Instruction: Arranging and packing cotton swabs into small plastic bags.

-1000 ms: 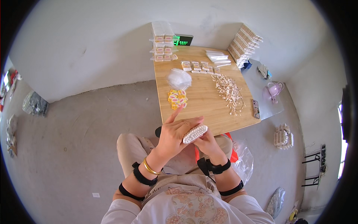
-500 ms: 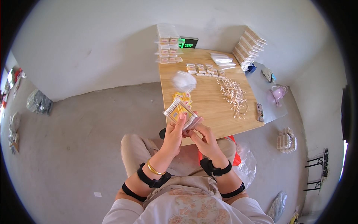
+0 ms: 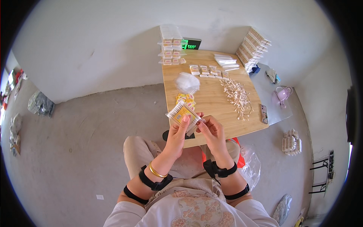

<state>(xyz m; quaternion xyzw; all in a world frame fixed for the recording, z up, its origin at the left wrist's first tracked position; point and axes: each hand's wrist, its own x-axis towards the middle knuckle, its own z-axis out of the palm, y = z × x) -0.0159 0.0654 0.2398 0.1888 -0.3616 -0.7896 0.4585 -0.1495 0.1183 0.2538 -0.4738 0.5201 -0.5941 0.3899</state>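
A clear pack of cotton swabs [image 3: 185,114] with a yellow card inside is held tilted over the table's near left edge. My left hand [image 3: 178,130] grips it from below, thumb across its front. At the pack's right end, my right hand [image 3: 211,130] pinches the plastic edge between thumb and fingers. Just beyond the pack lie several yellow cards [image 3: 188,99], partly hidden by it. Behind those sits a pile of clear plastic bags [image 3: 187,82]. A heap of loose cotton swabs [image 3: 237,96] spreads over the right side of the wooden table [image 3: 211,113].
Filled packs [image 3: 204,70] sit in rows farther back, near white plastic sleeves [image 3: 226,60]. Tall stacks of packs stand at the back left [image 3: 171,45] and back right [image 3: 251,49]. A phone [image 3: 263,113] lies at the right edge. An exit sign [image 3: 192,43] leans against the wall.
My right hand has shifted from beneath the pack's lower corner up and right to its right edge. My left hand keeps its hold, nearly still.
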